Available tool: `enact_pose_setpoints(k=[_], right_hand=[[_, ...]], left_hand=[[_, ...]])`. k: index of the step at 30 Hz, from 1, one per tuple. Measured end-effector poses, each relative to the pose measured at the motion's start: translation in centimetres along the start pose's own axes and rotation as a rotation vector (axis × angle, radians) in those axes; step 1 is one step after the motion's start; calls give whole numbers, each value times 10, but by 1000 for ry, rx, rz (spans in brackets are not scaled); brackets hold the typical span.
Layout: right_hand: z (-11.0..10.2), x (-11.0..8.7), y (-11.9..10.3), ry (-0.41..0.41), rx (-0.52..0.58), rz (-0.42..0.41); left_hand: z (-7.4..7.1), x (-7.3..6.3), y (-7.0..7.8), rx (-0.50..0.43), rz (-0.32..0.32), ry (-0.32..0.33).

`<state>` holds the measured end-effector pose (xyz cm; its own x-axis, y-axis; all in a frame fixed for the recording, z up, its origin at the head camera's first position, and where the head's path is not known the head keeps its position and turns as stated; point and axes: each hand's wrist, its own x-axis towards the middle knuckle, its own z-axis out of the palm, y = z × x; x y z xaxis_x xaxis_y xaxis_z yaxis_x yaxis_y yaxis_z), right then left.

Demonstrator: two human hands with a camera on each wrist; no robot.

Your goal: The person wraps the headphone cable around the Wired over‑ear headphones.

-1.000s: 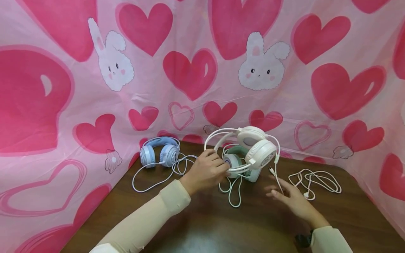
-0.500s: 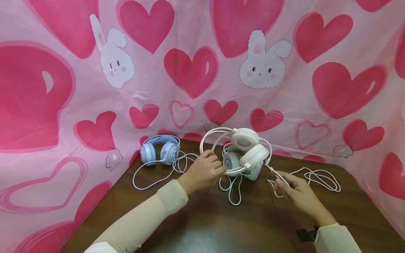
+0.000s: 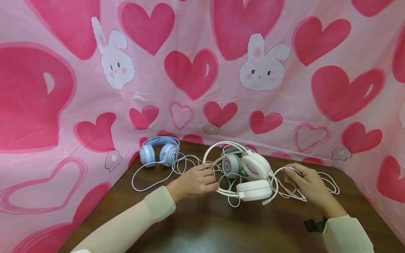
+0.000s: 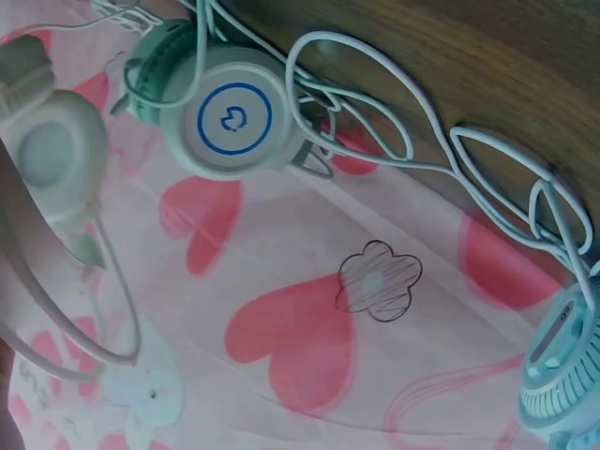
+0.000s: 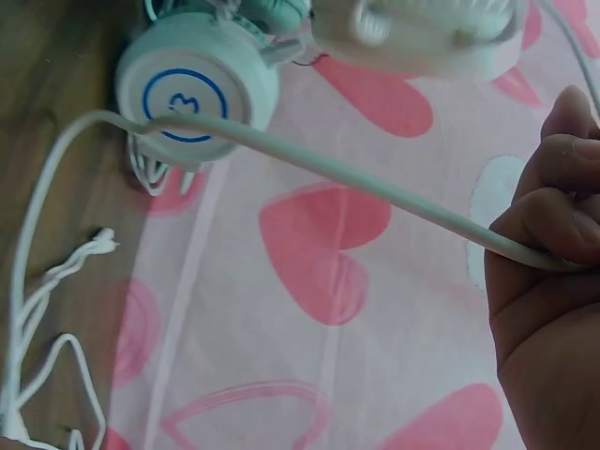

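Note:
White headphones point(image 3: 255, 190) are tilted sideways above the table in the head view, in front of green-and-white headphones point(image 3: 230, 166). My left hand point(image 3: 195, 182) grips their headband at its left end. To the right, my right hand point(image 3: 308, 186) pinches the white cable point(image 3: 280, 170), its fingers curled round it; the right wrist view shows that cable point(image 5: 347, 173) running taut out of the fist. The green-and-white headphones point(image 4: 230, 117) appear upside down in the left wrist view, partly hidden in the head view by the white pair.
Blue headphones point(image 3: 169, 154) stand at the back left with their cable looped on the brown wooden table point(image 3: 246, 228). More white cable point(image 3: 330, 182) lies at the right. A pink heart-patterned cloth point(image 3: 227, 105) hangs along the table's back and sides.
The white headphones have come lower and turned, with the left hand holding on. My right hand has taken hold of the cable and drawn it right, lifting part of the coil.

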<state>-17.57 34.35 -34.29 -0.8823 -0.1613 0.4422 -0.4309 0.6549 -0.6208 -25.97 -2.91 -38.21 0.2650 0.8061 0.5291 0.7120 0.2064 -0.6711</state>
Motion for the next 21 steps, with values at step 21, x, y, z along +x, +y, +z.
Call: enact_pose_setpoints(k=[21], right_hand=[[3,25,-32,-84,13,-196]], left_hand=[[-25,11,14,-165,200,23]])
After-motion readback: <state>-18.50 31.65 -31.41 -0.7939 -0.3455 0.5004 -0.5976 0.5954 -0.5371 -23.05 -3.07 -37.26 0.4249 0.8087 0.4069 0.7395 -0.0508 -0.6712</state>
